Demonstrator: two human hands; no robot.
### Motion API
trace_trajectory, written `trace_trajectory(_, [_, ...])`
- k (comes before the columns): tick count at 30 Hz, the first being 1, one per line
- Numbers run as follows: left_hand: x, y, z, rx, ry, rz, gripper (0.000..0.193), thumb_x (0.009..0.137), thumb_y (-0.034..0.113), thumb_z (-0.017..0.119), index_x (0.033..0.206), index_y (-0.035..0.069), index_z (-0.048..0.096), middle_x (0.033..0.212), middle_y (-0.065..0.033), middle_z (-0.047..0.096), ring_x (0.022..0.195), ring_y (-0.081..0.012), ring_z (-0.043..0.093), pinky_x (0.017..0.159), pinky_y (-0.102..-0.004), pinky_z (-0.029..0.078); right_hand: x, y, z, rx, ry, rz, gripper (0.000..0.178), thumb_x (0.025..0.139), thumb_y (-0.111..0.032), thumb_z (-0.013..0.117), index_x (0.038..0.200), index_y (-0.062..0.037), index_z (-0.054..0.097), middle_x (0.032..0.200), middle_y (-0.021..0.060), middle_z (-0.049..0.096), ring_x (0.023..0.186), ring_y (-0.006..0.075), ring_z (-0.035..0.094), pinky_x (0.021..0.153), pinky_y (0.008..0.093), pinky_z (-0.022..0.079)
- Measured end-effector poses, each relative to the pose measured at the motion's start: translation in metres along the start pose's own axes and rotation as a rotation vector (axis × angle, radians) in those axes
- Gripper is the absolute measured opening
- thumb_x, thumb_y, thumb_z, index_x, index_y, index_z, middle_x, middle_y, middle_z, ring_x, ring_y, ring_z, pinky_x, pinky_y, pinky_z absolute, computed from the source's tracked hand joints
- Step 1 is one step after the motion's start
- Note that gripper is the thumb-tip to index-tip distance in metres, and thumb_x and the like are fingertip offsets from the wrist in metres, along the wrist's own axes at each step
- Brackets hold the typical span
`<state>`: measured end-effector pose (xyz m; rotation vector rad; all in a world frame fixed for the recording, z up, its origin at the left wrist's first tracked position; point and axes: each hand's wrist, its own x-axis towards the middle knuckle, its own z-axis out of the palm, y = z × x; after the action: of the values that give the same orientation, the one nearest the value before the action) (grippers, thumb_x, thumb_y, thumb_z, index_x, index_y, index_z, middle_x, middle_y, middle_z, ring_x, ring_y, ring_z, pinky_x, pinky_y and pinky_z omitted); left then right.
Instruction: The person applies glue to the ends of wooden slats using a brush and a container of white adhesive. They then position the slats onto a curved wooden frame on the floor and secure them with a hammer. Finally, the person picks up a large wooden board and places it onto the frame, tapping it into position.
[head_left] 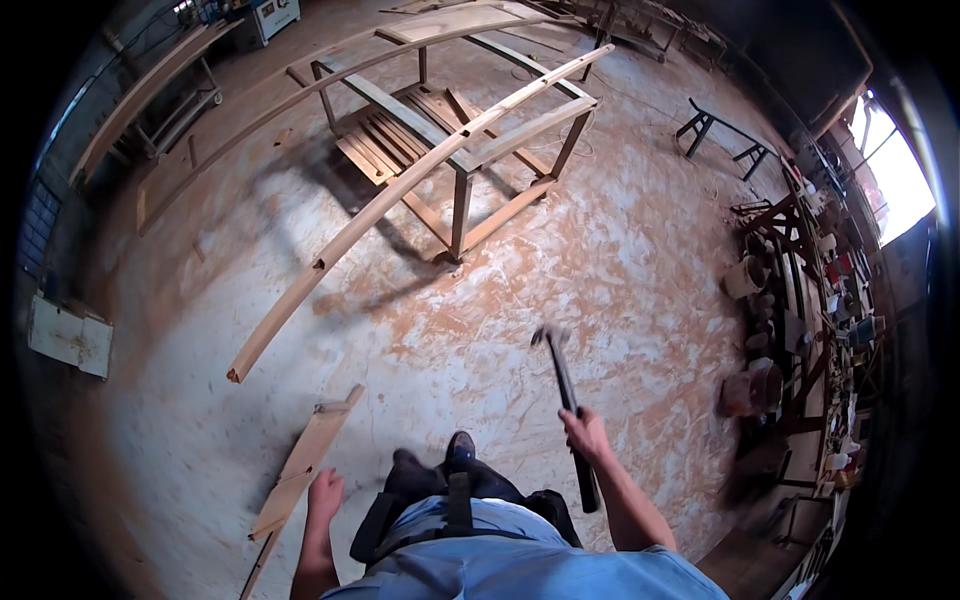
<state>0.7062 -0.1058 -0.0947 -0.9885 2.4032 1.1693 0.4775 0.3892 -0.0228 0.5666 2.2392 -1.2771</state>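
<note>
My right hand (585, 436) is wrapped round the dark handle of a hammer (563, 375). The hammer's blurred head points away from me over the floor, and the handle's end shows below the hand. On the left, my left hand (325, 492) is closed beside a narrow wooden piece with short crosspieces (310, 450). Whether the fingers touch that piece or hold anything is hidden. Ahead, a long, notched wooden rail (385, 200) rests slanted across a rectangular frame (460, 215) with legs, out of reach of both hands.
Slatted wooden pieces (385, 145) lie within the frame. A second long rail (290, 100) crosses its far left. A dark low trestle (722, 130) stands at the far right. Buckets (745, 278) and cluttered shelves line the right wall. A pale panel (70, 335) is at the left.
</note>
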Motion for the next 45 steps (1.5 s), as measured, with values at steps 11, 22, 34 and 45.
trace_trajectory(11, [0.112, 0.426, 0.044, 0.026, -0.393, 0.881, 0.063, 0.073, 0.026, 0.074, 0.125, 0.000, 0.048, 0.107, -0.0224, 0.062, 0.101, -0.0364, 0.061, 0.086, -0.0399, 0.049, 0.076, -0.257, 0.039, 1.097, -0.419, -0.382, 0.016, 0.093, -0.017, 0.055, 0.090, -0.0025, 0.051, 0.074, 0.0098, 0.057, 0.075, 0.0234, 0.060, 0.075, 0.0392, 0.051])
trace_trajectory(22, [0.318, 0.510, 0.044, 0.241, -0.094, 0.638, 0.026, 0.076, 0.023, 0.066, 0.098, 0.009, 0.062, 0.079, -0.0176, 0.066, 0.076, -0.0371, 0.065, 0.068, -0.0469, 0.051, 0.197, -0.287, 0.026, 0.590, -0.259, -0.165, 0.042, 0.097, -0.021, 0.051, 0.128, 0.0068, 0.044, 0.105, 0.0154, 0.063, 0.089, 0.0185, 0.064, 0.079, 0.0321, 0.054])
trace_trajectory(34, [0.481, 0.554, 0.102, 0.385, -0.087, 0.404, 0.047, 0.073, 0.035, 0.068, 0.114, 0.013, 0.059, 0.096, -0.0155, 0.067, 0.092, -0.0340, 0.064, 0.080, -0.0436, 0.049, 0.146, -0.071, -0.060, 0.645, 0.262, 0.443, 0.039, 0.095, -0.028, 0.053, 0.118, 0.0025, 0.053, 0.089, 0.0123, 0.065, 0.069, 0.0168, 0.064, 0.063, 0.0313, 0.055])
trace_trajectory(45, [0.483, 0.542, 0.117, 0.615, 0.118, 0.472, 0.050, 0.075, 0.020, 0.071, 0.115, -0.003, 0.051, 0.109, -0.0259, 0.061, 0.103, -0.0424, 0.058, 0.088, -0.0454, 0.046, 0.149, 0.067, -0.152, 0.685, 0.281, 0.630, 0.047, 0.089, -0.037, 0.055, 0.117, 0.0009, 0.058, 0.096, 0.0141, 0.067, 0.071, 0.0209, 0.066, 0.060, 0.0335, 0.055])
